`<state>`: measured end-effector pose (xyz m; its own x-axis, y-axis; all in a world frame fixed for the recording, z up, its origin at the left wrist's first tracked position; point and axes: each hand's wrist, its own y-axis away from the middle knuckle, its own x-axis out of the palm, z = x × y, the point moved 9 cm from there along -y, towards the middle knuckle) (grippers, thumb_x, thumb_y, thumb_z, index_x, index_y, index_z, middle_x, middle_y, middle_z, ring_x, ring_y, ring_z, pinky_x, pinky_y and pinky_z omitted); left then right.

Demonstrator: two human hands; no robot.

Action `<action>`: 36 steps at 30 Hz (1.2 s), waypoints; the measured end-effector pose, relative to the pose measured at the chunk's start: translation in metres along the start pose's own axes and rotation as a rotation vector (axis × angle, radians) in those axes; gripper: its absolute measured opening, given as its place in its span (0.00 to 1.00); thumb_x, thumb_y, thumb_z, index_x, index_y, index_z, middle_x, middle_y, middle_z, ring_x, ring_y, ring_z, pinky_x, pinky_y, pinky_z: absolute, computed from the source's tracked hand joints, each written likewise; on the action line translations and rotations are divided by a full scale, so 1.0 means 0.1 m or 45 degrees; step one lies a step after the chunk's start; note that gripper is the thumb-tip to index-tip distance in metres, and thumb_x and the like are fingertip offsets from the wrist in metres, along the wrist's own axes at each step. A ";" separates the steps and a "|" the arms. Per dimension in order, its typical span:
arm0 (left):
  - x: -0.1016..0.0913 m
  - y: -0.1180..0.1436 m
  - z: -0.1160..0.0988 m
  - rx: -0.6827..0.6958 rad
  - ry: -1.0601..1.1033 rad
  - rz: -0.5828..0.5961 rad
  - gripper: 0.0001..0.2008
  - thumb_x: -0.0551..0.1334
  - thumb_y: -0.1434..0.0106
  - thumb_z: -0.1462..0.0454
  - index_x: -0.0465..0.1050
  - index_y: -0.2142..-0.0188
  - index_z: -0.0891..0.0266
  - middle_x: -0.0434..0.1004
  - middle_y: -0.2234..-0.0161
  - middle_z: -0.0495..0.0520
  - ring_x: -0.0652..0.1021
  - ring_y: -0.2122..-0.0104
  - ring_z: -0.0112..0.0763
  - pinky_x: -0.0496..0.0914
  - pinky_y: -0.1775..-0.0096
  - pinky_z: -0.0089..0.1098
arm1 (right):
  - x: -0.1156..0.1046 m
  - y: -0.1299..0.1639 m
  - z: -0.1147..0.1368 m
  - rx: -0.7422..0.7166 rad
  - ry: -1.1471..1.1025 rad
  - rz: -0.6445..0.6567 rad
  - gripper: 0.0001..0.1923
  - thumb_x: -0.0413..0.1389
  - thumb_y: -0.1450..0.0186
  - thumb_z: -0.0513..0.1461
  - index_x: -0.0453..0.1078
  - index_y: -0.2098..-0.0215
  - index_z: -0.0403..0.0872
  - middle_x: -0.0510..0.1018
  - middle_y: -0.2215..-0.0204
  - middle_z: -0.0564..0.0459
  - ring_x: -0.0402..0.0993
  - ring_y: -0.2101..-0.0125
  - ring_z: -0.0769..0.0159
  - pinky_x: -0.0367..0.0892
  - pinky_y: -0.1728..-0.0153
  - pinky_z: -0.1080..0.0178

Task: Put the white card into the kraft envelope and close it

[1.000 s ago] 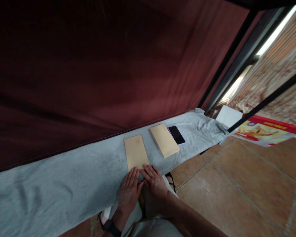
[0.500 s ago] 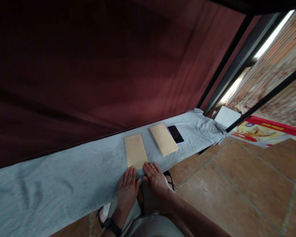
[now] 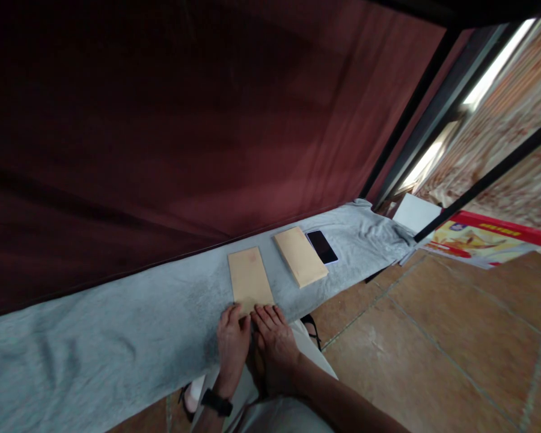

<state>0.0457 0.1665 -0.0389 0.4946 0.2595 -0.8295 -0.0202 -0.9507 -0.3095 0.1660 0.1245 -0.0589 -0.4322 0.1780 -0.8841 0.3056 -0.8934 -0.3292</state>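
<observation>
On the grey cloth [image 3: 117, 337], we have drawn both hands a little back: our left hand [image 3: 233, 340] now curls at the near edge of the tan envelope [image 3: 250, 279], seemingly pinching it, while our right hand [image 3: 274, 343] lies flat, fingers together, beside it.

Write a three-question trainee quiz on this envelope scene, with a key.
1. True or false: both hands touch the near end of the nearer envelope.
2. What lies right beside the farther envelope, on its far side? A) a black phone B) a cup C) scissors
3. Fill in: the envelopes lie on a ____ cloth.

Key:
1. True: the left hand and right hand rest side by side with fingertips at the envelope's near edge.
2. A: the black phone lies next to it.
3. Grey.
</observation>
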 end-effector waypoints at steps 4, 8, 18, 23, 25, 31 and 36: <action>0.01 -0.15 0.10 -0.217 0.133 0.063 0.22 0.62 0.37 0.61 0.67 0.45 0.66 0.77 0.56 0.63 0.77 0.53 0.46 0.72 0.51 0.43 | -0.04 0.03 -0.01 0.054 -0.015 -0.024 0.28 0.53 0.28 0.44 0.59 0.31 0.48 0.67 0.34 0.46 0.62 0.36 0.54 0.54 0.33 0.46; 0.10 -0.18 0.35 -0.613 0.398 0.221 0.33 0.65 0.41 0.62 0.58 0.38 0.63 0.78 0.67 0.52 0.81 0.65 0.41 0.73 0.60 0.37 | -0.05 0.00 0.01 0.075 -0.064 -0.050 0.26 0.53 0.28 0.43 0.62 0.33 0.48 0.70 0.36 0.46 0.64 0.37 0.53 0.57 0.34 0.45; 0.16 -0.27 -0.16 -0.722 1.408 0.214 0.44 0.69 0.50 0.61 0.54 0.36 0.63 0.82 0.64 0.52 0.82 0.61 0.38 0.74 0.56 0.35 | -0.29 -0.31 -0.18 0.315 -0.132 0.011 0.22 0.52 0.30 0.34 0.68 0.38 0.43 0.76 0.42 0.41 0.77 0.49 0.58 0.73 0.49 0.60; -0.03 -0.26 -0.41 -0.645 1.413 0.161 0.40 0.68 0.42 0.51 0.58 0.34 0.59 0.78 0.64 0.50 0.80 0.64 0.33 0.73 0.59 0.32 | -0.65 -0.41 -0.47 0.564 -0.649 -0.210 0.16 0.50 0.30 0.36 0.78 0.52 0.46 0.83 0.57 0.45 0.81 0.61 0.61 0.74 0.57 0.63; -0.08 -0.20 -0.29 -0.739 1.388 0.045 0.37 0.67 0.41 0.48 0.61 0.36 0.58 0.78 0.60 0.52 0.79 0.60 0.33 0.73 0.58 0.31 | -0.65 -0.38 -0.64 0.775 -1.150 -0.358 0.15 0.52 0.30 0.45 0.78 0.61 0.45 0.83 0.66 0.47 0.79 0.67 0.62 0.75 0.63 0.61; 0.21 0.02 -0.30 -0.887 1.609 0.275 0.28 0.71 0.48 0.48 0.74 0.52 0.62 0.80 0.54 0.58 0.80 0.61 0.35 0.74 0.61 0.33 | -0.19 -0.25 -0.62 1.126 -2.073 -0.456 0.18 0.67 0.46 0.50 0.68 0.72 0.48 0.72 0.78 0.60 0.70 0.76 0.70 0.77 0.64 0.61; 0.30 0.04 -0.19 -0.942 1.483 0.338 0.23 0.73 0.56 0.51 0.76 0.66 0.65 0.80 0.71 0.53 0.76 0.75 0.27 0.70 0.71 0.29 | 0.10 -0.13 -0.53 1.235 -2.187 -0.340 0.19 0.70 0.51 0.48 0.66 0.73 0.48 0.73 0.77 0.59 0.70 0.76 0.70 0.77 0.66 0.62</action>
<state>0.0775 0.1674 -0.0563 0.9822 0.1192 0.1454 0.0501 -0.9113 0.4087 0.2028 0.1600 -0.0807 -0.7772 0.3379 0.5308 -0.1170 -0.9065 0.4057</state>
